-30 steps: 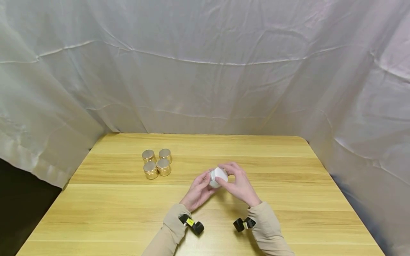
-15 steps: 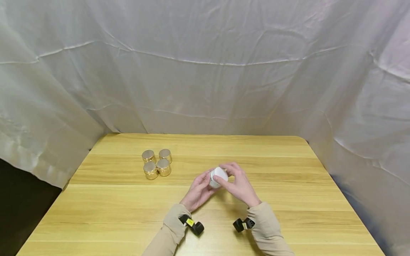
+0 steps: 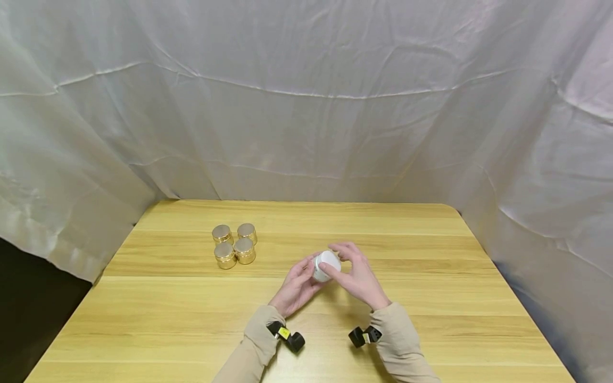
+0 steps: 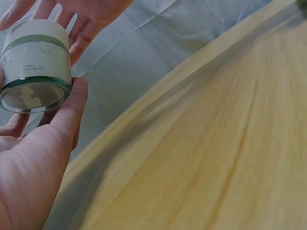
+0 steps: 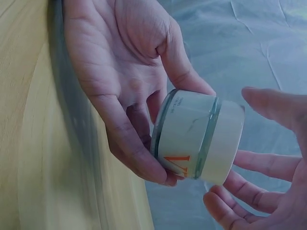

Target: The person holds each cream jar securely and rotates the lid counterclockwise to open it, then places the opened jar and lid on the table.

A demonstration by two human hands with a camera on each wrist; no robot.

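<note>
A small glass jar [image 5: 184, 124] with a white lid [image 5: 224, 143], a pale label and orange lettering is tilted in the air over the table. My left hand [image 3: 293, 291] grips its body, thumb on one side and fingers on the other. The jar's round glass base [image 4: 36, 97] faces the left wrist camera. Around the lid, my right hand [image 3: 360, 277] has its fingers spread. In the right wrist view, a gap shows between the right thumb [image 5: 273, 106] and the lid, while the other fingertips are close by its lower edge.
Several gold-lidded jars [image 3: 244, 250] stand grouped at the back left of the wooden table [image 3: 431, 319]. Grey cloth [image 3: 306, 133] hangs behind the table and along its sides. Each wrist carries a small black camera [image 3: 292, 338].
The right index finger has lifted slightly off the lid's edge. The left hand and the jar hold nearly the same place, and the gold-lidded jars have not moved.
</note>
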